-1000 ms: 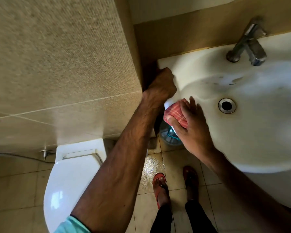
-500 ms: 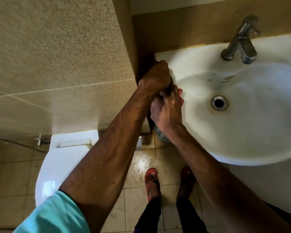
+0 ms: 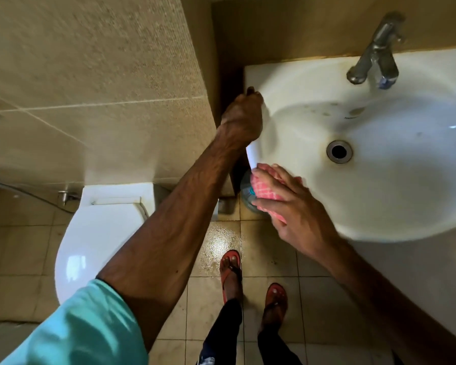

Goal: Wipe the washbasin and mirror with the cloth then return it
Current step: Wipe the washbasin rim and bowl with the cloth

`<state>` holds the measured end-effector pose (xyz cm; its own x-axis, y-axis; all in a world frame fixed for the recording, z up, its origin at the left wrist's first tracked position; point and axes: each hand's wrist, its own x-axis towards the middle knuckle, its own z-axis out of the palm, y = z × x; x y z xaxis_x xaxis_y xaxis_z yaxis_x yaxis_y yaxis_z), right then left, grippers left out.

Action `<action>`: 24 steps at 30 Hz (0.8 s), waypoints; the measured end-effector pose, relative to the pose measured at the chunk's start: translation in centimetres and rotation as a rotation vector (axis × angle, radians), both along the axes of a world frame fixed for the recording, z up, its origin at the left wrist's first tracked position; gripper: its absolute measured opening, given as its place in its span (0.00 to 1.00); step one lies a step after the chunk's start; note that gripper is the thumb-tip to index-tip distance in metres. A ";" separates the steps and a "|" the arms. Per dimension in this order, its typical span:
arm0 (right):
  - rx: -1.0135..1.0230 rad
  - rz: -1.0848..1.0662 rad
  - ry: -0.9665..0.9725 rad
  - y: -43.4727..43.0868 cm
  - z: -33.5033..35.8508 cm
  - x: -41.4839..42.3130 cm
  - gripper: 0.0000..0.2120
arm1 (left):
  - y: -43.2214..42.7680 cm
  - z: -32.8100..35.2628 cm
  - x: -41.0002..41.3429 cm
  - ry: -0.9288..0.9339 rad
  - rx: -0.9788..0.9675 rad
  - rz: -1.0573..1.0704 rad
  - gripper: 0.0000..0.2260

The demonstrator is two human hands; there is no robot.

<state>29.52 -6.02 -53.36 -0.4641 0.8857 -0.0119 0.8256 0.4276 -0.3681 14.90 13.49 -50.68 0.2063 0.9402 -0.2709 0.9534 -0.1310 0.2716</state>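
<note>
The white washbasin [image 3: 385,196] fills the right of the head view, with a round drain [image 3: 339,151] in its bowl. My left hand [image 3: 244,117] grips the basin's left rim, fingers curled over the edge. My right hand [image 3: 292,209] presses a pink checked cloth [image 3: 265,191] flat against the front left rim, with most of the cloth hidden under the fingers. No mirror is in view.
A metal tap [image 3: 374,54] stands at the back of the basin. A white toilet [image 3: 98,233] sits low on the left beside a tiled wall [image 3: 90,75]. A clear bottle [image 3: 248,196] stands under the basin. My feet in red sandals [image 3: 231,270] stand on wet floor tiles.
My right hand slid with the cloth up beside my left hand, then back down along the front left rim. The left hand stayed gripping the rim.
</note>
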 end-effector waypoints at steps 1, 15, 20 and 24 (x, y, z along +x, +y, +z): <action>-0.001 0.004 -0.034 -1.1 -0.1 0.8 0.25 | -0.3 0.2 -0.1 -0.016 -0.021 0.002 0.26; -0.203 -0.289 0.266 8.2 -1.7 -3.7 0.43 | -0.5 -0.2 -0.6 -0.115 -0.066 -0.007 0.30; -0.405 -0.348 0.234 6.1 -0.6 -2.6 0.37 | -0.6 0.0 -0.8 -0.125 -0.071 -0.038 0.31; -0.394 -0.305 0.013 2.3 0.1 -0.2 0.33 | -0.8 -0.4 -0.7 -0.056 -0.069 -0.055 0.34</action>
<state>29.32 -3.72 -53.21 -0.1871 0.9104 -0.3690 0.8858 -0.0061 -0.4641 14.24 12.73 -51.07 0.2737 0.9067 -0.3208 0.9283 -0.1618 0.3349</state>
